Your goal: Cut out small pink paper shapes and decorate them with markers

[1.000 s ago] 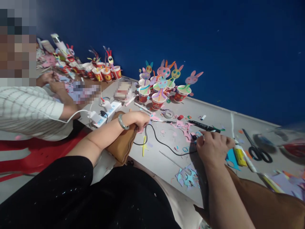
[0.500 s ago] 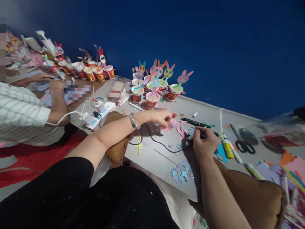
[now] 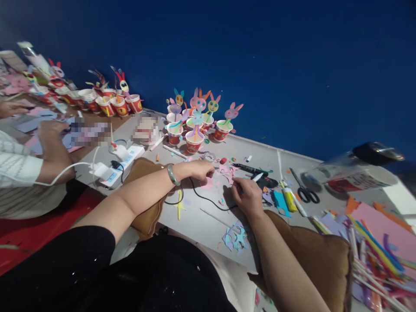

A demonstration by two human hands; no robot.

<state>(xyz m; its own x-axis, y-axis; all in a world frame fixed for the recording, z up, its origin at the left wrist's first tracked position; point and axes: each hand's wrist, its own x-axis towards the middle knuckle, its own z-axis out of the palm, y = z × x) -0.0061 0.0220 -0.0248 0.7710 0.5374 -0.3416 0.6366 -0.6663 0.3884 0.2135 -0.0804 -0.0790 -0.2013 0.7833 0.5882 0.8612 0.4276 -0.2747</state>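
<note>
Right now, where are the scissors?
In the head view's right half: the black scissors lie on the table, just right of the yellow tube, past the right hand.

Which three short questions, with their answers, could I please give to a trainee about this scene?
1. True or false: there is a bracelet at the wrist of the left hand.
2. Which of these lies nearest to the yellow tube? A) the power strip; B) the black scissors; C) the rabbit cups.
3. Fill the gap: the paper scraps between the left hand and the right hand are mostly ____ in colour.

Key: 1. True. 2. B. 3. Pink.
</note>
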